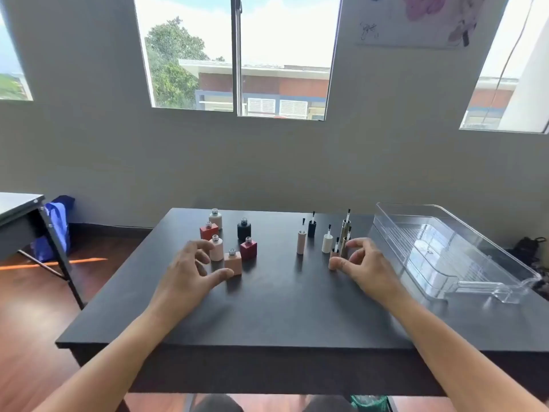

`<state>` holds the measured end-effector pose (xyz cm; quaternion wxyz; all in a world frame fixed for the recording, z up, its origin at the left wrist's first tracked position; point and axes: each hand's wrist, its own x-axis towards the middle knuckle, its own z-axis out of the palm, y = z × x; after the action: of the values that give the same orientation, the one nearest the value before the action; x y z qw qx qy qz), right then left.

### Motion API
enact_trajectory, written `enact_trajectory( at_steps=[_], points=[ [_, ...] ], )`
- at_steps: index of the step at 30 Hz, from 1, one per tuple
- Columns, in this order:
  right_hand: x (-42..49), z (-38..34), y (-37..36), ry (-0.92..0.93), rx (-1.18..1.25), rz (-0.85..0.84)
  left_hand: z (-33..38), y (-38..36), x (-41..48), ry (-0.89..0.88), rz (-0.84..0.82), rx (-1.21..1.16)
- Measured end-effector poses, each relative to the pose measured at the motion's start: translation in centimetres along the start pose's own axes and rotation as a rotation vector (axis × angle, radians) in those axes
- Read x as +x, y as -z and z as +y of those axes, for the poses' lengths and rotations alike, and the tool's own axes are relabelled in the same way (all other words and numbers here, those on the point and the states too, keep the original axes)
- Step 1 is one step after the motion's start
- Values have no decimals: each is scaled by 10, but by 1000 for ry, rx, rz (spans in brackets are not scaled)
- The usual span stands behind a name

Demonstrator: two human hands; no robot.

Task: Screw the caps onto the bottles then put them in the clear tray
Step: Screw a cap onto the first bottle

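Several uncapped nail polish bottles stand at the table's back left: a white one (215,218), a red square one (208,231), a black one (244,229), a dark red one (248,248), a pale pink one (216,249) and a peach square one (233,263). My left hand (190,272) hovers with fingers apart, its thumb at the peach bottle's base. Several brush caps stand brush-up right of centre, among them a tall pink cap (301,245), a black cap (311,228) and a white cap (327,243). My right hand (367,267) is spread beside a short pink cap (334,258), thumb touching it. The clear tray (430,242) lies empty at the right.
The dark table (282,310) ends at a wall behind the bottles. Two gold caps (344,233) stand just past my right fingers. Another desk (17,209) with a blue bag (56,227) stands to the left. A dark bag (528,248) lies on the floor at the right.
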<state>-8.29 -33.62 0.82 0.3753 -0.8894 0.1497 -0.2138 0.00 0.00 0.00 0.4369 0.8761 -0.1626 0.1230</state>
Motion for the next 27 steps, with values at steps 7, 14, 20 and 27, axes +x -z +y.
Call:
enact_trajectory(
  at_steps=[7,14,20,27],
  points=[
    [13,-1,-19,5,-65,-19,8,-7,12,4,-119,124],
    [-1,-15,-13,27,61,-11,12,-10,9,68,-103,63],
    [-28,-52,-12,192,269,-153,29,-19,3,80,-128,-133],
    [-37,-72,-10,235,282,-124,53,-31,-5,16,-146,-239]
  ],
)
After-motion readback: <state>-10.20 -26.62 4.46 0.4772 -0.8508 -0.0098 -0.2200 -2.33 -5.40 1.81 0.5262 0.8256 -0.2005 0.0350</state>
